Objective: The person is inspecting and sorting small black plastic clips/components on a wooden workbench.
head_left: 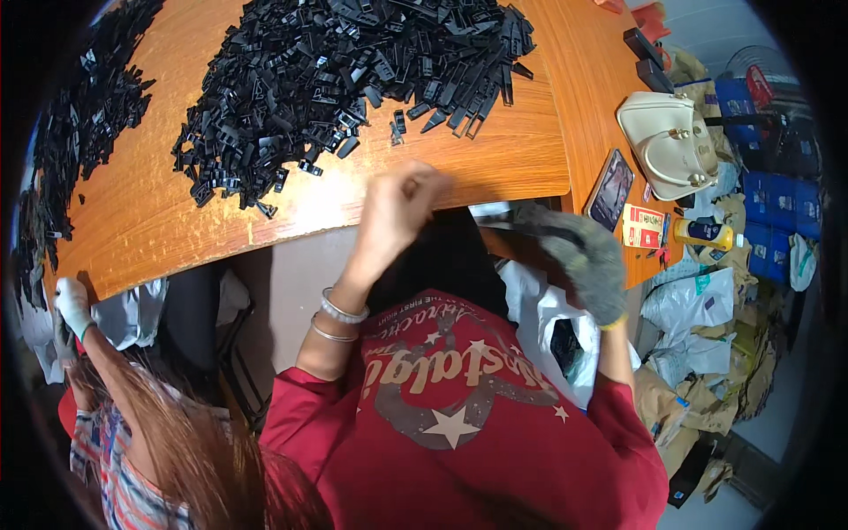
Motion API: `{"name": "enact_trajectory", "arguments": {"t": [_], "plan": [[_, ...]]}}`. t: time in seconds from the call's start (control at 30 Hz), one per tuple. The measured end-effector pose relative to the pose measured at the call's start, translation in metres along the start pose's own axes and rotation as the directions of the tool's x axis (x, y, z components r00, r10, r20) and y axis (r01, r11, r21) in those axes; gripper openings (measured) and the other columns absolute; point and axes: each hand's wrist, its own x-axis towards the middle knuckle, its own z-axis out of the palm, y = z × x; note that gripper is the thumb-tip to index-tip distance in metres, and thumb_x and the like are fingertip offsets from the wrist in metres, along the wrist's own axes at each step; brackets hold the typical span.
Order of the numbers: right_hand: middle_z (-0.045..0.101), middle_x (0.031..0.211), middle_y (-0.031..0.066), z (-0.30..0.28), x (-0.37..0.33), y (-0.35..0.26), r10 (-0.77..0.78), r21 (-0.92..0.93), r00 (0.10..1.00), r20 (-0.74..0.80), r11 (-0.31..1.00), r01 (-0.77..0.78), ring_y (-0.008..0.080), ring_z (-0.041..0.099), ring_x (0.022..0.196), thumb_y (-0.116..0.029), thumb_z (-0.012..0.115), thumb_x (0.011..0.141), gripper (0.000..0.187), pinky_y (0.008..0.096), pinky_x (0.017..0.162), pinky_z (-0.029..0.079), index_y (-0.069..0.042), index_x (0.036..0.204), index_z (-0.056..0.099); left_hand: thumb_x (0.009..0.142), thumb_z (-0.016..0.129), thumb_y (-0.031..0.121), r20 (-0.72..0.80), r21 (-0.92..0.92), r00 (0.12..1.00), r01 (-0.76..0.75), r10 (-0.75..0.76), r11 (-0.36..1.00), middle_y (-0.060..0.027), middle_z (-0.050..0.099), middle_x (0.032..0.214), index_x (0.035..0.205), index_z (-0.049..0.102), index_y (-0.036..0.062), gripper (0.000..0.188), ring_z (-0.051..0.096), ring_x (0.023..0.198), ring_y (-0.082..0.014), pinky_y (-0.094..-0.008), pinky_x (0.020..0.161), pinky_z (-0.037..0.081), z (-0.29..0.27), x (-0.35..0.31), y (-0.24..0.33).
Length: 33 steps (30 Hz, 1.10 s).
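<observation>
Left hand [399, 201]: bare, fingers curled in toward the thumb, just beyond the table's near edge as seen from above; motion blur. Cannot tell whether a small part is pinched inside. Two bracelets [340, 311] on that forearm.

Right hand [579, 254]: in a grey work glove, bent inward beside the table corner. A pale, narrow object [491, 210] shows near its fingertips; kind unclear, and whether the fingers are clamped on it cannot be told. Hands apart from each other.

Parts: black plastic clips [300, 97] heaped on the wood-grain table [481, 168], ahead of both hands. Longer forked pieces [477, 104] lie at the heap's right end; a few clips sit loose at its near fringe.

Handling (judgement): each clip likely very light, stiff, smooth enough to slide on the tabletop. Thin prongs and open frames look the weakest spots, and probably snag on neighbours. Best hold: thumb and fingertip across the solid body, taken from the loose fringe; a bare fingertip should feel edges better than the glove.

Farther out: second black heap [93, 106] at left, a co-worker's gloved hand [72, 303] at the table edge near it. To the right, smartphone [611, 190], cream handbag [662, 146], bottle of yellow liquid [707, 234].
</observation>
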Motion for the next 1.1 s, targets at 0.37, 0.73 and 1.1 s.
{"name": "enact_trajectory", "arguments": {"t": [0.37,0.73,1.1], "plan": [[0.067,0.088,0.0157,-0.053,-0.103,0.045,0.523,-0.711,0.794,0.309,0.682,-0.173,0.0350,0.064,0.084,-0.037,0.065,0.077,0.026,0.0449,0.075,0.052,-0.014,0.085,0.072,0.081,0.066,0.013,-0.037,0.829,0.855,-0.263,0.517,0.494,-0.0132,0.054,0.085,0.086,0.063,0.0004,0.014,0.058,0.076,-0.0305,-0.0395,0.061,0.048,-0.005,0.072,-0.011],[0.068,0.104,0.0084,0.071,0.062,-0.037,0.367,0.687,0.794,0.485,0.402,-0.605,0.0229,0.066,0.082,-0.012,0.061,0.087,0.036,0.0320,0.068,0.053,-0.011,0.122,0.062,0.086,0.066,0.010,-0.269,0.001,0.960,0.086,-0.082,0.996,-0.0071,0.061,0.060,0.087,0.058,-0.0037,0.016,0.056,0.050,-0.0137,-0.0293,0.049,0.043,0.006,-0.007,-0.009],[0.069,0.086,0.0039,0.092,0.080,-0.042,0.395,0.818,0.865,0.310,0.352,-0.454,0.0074,0.060,0.067,-0.017,0.061,0.092,0.027,0.0232,0.058,0.049,-0.003,0.115,0.066,0.089,0.062,0.019,-0.205,0.789,0.937,-0.013,0.283,0.614,-0.0192,0.062,0.074,0.081,0.061,-0.0015,0.022,0.062,0.060,-0.0370,-0.0441,0.055,0.049,-0.017,0.028,-0.006]]}}
